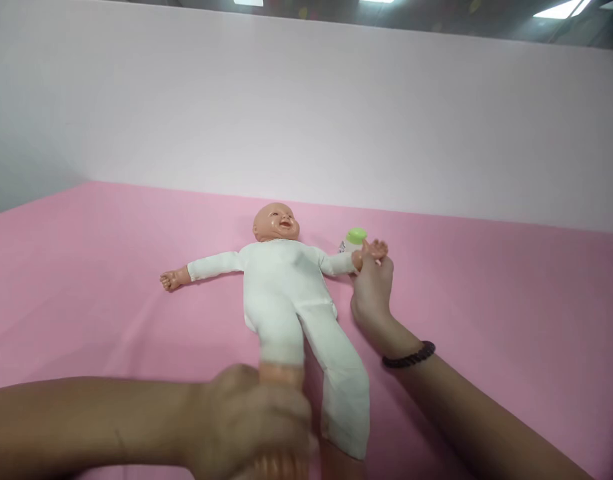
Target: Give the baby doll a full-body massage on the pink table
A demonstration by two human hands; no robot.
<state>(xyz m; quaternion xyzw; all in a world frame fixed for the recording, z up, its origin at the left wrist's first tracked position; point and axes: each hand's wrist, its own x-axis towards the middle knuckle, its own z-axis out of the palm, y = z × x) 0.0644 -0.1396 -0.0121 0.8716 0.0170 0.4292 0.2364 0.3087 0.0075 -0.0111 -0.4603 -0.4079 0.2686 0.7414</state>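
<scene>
A baby doll (289,280) with a white cloth body lies on its back, its head toward the far wall and its arms spread. My left hand (259,420) is wrapped round the doll's lower leg at the bottom of the view, slightly blurred. My right hand (373,290), with a dark beaded bracelet on the wrist, pinches the doll's wrist on the right side. Just behind that wrist stands a container with a green lid (357,235), partly hidden by the doll's arm and hand.
The doll lies on a pink surface (136,233). A pale wall (306,120) rises behind its far edge. Ceiling lights show at the top.
</scene>
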